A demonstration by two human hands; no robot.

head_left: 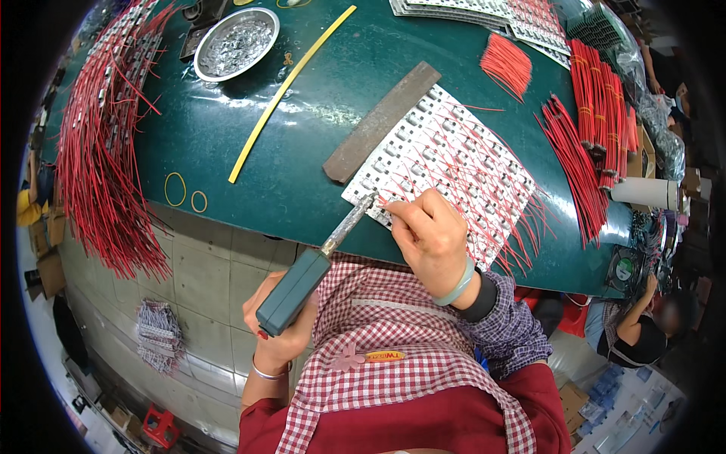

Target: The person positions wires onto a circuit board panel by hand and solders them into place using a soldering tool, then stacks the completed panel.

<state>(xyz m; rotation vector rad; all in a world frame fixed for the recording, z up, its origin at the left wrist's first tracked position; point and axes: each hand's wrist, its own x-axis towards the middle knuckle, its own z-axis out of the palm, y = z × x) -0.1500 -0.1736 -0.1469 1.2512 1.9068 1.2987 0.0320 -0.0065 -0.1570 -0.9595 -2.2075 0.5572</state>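
My left hand [289,340] is wrapped round the dark green handle of a soldering iron [296,287]. The iron's metal barrel slants up to the right, and its tip meets the near-left edge of a white panel of circuit boards [446,113]. Right beside that tip, my right hand [437,236] pinches the end of a thin red wire [387,203] over the panel. Rows of small dark components cover the boards, and many red wires lie across them toward the right. A brown flat bar [382,121] rests along the panel's left edge.
A metal bowl [259,62] of silvery scraps stands at the back left, near a yellow strip [291,79]. Wired panels [106,151] hang over the left edge. Red wire bundles [578,174] lie to the right. Another person [639,325] sits at far right.
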